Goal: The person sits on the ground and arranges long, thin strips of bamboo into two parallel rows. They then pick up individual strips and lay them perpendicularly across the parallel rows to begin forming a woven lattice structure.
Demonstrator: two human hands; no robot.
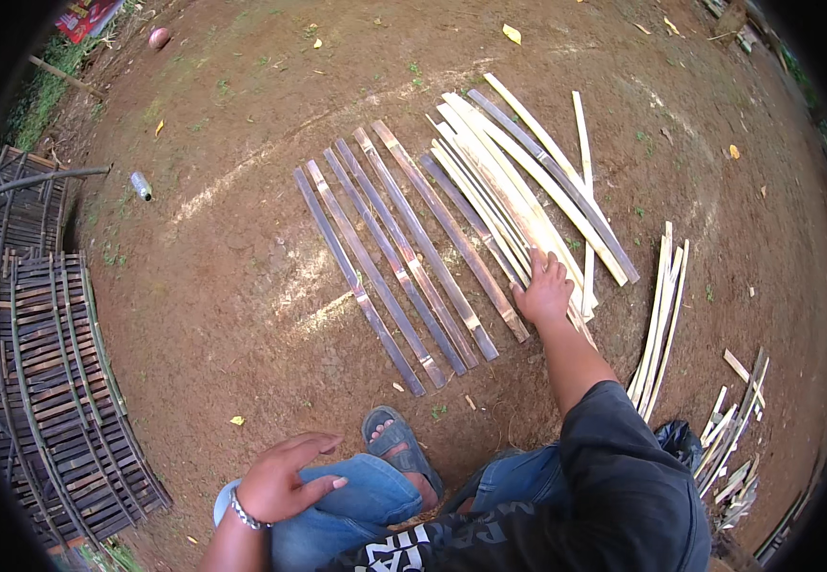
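A fanned pile of pale split bamboo strips lies on the ground ahead and right, with a few dark-skinned strips among them. My right hand rests on the near end of this pile, its fingers spread and thumb apart, touching the strips. Left of the pile, several dark brown bamboo slats lie side by side in a slanted row, spaced apart. My left hand, with a bracelet at the wrist, hovers by my left knee, fingers extended and nothing in it.
Slatted bamboo panels stand along the left side. Long thin strips lie at right, near split offcuts and a black plastic bag. A plastic bottle and a reddish ball lie far left on the dirt ground.
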